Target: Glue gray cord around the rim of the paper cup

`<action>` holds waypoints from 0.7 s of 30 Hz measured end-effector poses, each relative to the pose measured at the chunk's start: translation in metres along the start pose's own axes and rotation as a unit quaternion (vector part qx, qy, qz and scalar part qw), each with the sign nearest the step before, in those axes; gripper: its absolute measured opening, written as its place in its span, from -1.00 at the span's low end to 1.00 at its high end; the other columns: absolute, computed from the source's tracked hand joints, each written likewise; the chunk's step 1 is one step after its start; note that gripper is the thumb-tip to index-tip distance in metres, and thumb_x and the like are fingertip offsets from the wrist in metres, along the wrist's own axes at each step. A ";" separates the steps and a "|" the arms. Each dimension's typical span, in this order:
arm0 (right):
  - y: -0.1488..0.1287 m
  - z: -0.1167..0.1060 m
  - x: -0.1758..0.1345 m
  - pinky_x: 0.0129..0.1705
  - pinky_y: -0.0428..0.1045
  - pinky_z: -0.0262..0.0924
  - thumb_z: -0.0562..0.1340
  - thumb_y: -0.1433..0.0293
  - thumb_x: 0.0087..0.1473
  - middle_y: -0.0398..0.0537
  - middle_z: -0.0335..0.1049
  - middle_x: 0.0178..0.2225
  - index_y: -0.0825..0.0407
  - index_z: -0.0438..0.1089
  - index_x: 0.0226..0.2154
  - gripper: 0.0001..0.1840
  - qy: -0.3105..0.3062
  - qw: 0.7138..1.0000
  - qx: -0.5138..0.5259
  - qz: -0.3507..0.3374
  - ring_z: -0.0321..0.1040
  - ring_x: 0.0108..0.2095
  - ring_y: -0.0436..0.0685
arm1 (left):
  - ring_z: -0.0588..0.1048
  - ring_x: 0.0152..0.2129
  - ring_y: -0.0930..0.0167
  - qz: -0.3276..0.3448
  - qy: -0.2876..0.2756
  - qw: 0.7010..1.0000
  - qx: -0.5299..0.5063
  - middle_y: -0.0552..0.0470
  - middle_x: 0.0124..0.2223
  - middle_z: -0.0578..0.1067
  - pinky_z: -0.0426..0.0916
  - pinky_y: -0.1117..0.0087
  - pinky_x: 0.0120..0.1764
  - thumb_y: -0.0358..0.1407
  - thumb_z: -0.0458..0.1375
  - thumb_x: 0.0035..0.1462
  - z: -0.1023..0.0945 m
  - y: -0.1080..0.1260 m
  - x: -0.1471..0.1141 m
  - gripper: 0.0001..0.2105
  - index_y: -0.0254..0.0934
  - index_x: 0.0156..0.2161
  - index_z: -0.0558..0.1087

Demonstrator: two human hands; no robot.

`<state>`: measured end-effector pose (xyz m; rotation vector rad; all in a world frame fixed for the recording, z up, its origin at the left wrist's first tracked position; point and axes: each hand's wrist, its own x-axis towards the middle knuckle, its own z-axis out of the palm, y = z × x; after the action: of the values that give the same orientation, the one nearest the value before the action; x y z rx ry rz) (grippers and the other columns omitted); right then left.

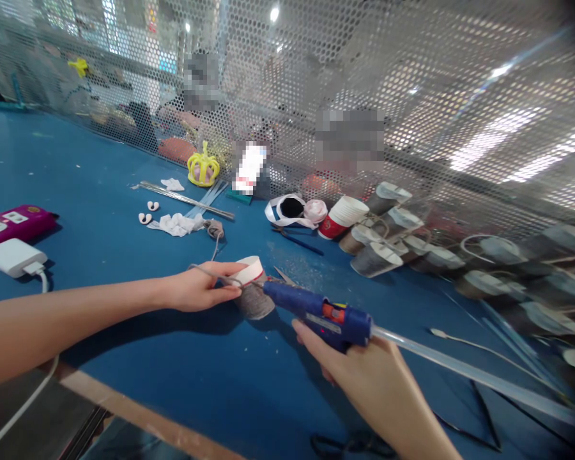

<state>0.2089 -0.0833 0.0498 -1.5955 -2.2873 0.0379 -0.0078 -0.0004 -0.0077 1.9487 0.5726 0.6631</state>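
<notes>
Paper cup (256, 299), one, is in my left hand (205, 287), held tilted just above or on the blue counter (138, 383); I cannot tell whether it touches. It has a plain white band edged by a thin red line at one end, and rows of grey-brown cord wound closely around the rest. My left fingers are closed on its side, with one strand of grey cord (215, 248) running from them to a small bundle beyond. My right hand (349, 367) grips one blue glue gun (316, 310), its nozzle right by the cup; whether they touch is unclear. Farther off are one red-and-white cup stack (344, 217), one yellow crown (204, 167), two small black-and-white pieces (145, 218) and, to the right, more than six wrapped cups (376, 259), too blurred to count exactly.
</notes>
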 end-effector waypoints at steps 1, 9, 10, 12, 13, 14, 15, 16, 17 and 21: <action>0.007 0.000 -0.001 -0.67 -0.08 0.03 0.11 0.44 -0.23 -0.15 0.26 -0.80 -0.04 0.49 -0.47 -0.74 -0.006 1.000 -0.011 -0.010 0.19 -0.74 0.05 | 0.38 -0.25 0.43 -0.008 -0.001 1.000 -0.002 -0.10 -0.09 0.41 0.27 0.47 -0.17 -0.38 -0.04 0.09 0.000 0.000 0.000 -0.65 -0.43 0.01 0.24; 0.010 0.002 0.007 -0.67 -0.10 0.10 0.13 0.32 -0.16 -0.15 0.26 -0.80 0.03 0.43 -0.61 -0.80 -0.035 0.986 0.084 0.141 0.19 -0.76 0.00 | 0.39 -0.22 0.39 -0.015 0.000 1.000 -0.003 -0.10 -0.08 0.41 0.30 0.44 -0.17 -0.36 -0.04 0.10 0.000 -0.003 -0.001 -0.61 -0.40 0.06 0.19; 0.006 0.003 0.009 -0.70 -0.10 0.09 0.12 0.29 -0.14 -0.16 0.22 -0.83 0.03 0.40 -0.65 -0.76 -0.035 0.975 0.116 0.187 0.17 -0.79 -0.01 | 0.39 -0.22 0.39 -0.017 0.004 1.000 0.000 -0.10 -0.08 0.42 0.30 0.44 -0.17 -0.36 -0.04 0.10 0.000 -0.003 -0.001 -0.61 -0.40 0.05 0.20; 0.001 0.004 0.013 -0.72 -0.10 0.08 0.13 0.22 -0.13 -0.20 0.16 -0.86 0.04 0.35 -0.67 -0.72 -0.034 0.947 0.176 0.266 0.13 -0.81 -0.02 | 0.39 -0.21 0.38 -0.015 0.008 1.000 0.011 -0.09 -0.08 0.42 0.30 0.43 -0.16 -0.35 -0.03 0.10 -0.001 -0.002 -0.001 -0.61 -0.39 0.05 0.20; 0.000 0.005 0.014 -0.71 -0.11 0.08 0.14 0.20 -0.14 -0.21 0.14 -0.87 0.05 0.32 -0.68 -0.71 -0.035 0.938 0.196 0.285 0.12 -0.81 -0.02 | 0.39 -0.21 0.38 -0.012 0.007 1.000 0.014 -0.09 -0.08 0.42 0.30 0.43 -0.15 -0.35 -0.03 0.10 -0.001 -0.003 -0.001 -0.61 -0.39 0.05 0.20; 0.001 0.005 0.015 -0.70 -0.11 0.08 0.16 0.19 -0.16 -0.23 0.13 -0.87 0.05 0.31 -0.67 -0.72 -0.034 0.931 0.214 0.293 0.11 -0.80 -0.03 | 0.39 -0.20 0.38 -0.009 0.005 1.000 0.017 -0.09 -0.07 0.41 0.29 0.42 -0.14 -0.35 -0.03 0.10 -0.001 -0.003 0.000 -0.61 -0.39 0.05 0.20; 0.003 0.005 0.016 -0.70 -0.11 0.07 0.18 0.19 -0.18 -0.24 0.12 -0.86 0.05 0.30 -0.66 -0.73 -0.033 0.925 0.237 0.294 0.10 -0.80 -0.04 | 0.38 -0.19 0.37 -0.007 0.004 1.000 0.018 -0.09 -0.06 0.40 0.28 0.41 -0.13 -0.35 -0.03 0.10 -0.001 -0.003 0.000 -0.61 -0.40 0.05 0.20; 0.007 0.005 0.017 -0.69 -0.12 0.06 0.21 0.19 -0.20 -0.26 0.11 -0.86 0.05 0.28 -0.65 -0.73 -0.026 0.917 0.268 0.294 0.08 -0.80 -0.06 | 0.38 -0.18 0.37 -0.005 0.004 1.000 0.020 -0.10 -0.05 0.40 0.28 0.40 -0.11 -0.35 -0.03 0.09 -0.001 -0.003 0.000 -0.61 -0.40 0.05 0.20; 0.012 0.006 0.018 -0.69 -0.12 0.05 0.23 0.19 -0.24 -0.28 0.11 -0.85 0.05 0.26 -0.64 -0.74 -0.014 0.906 0.304 0.293 0.06 -0.79 -0.07 | 0.37 -0.17 0.36 -0.007 0.006 1.000 0.023 -0.11 -0.04 0.39 0.27 0.38 -0.10 -0.35 -0.03 0.09 0.000 -0.003 0.000 -0.61 -0.42 0.05 0.20; 0.042 0.008 0.030 -0.63 -0.13 0.08 0.27 0.24 -0.29 -0.26 0.20 -0.74 0.05 0.22 -0.65 -0.74 0.086 0.885 0.340 0.306 0.13 -0.70 -0.08 | 0.34 -0.12 0.30 -0.042 0.029 0.998 0.045 -0.15 0.00 0.36 0.20 0.27 -0.02 -0.33 -0.01 0.06 0.001 -0.003 0.001 -0.59 -0.45 0.04 0.22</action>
<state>0.2355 -0.0394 0.0409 -1.7278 -1.3152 0.7325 -0.0067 0.0009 -0.0109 1.9821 0.7269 0.6538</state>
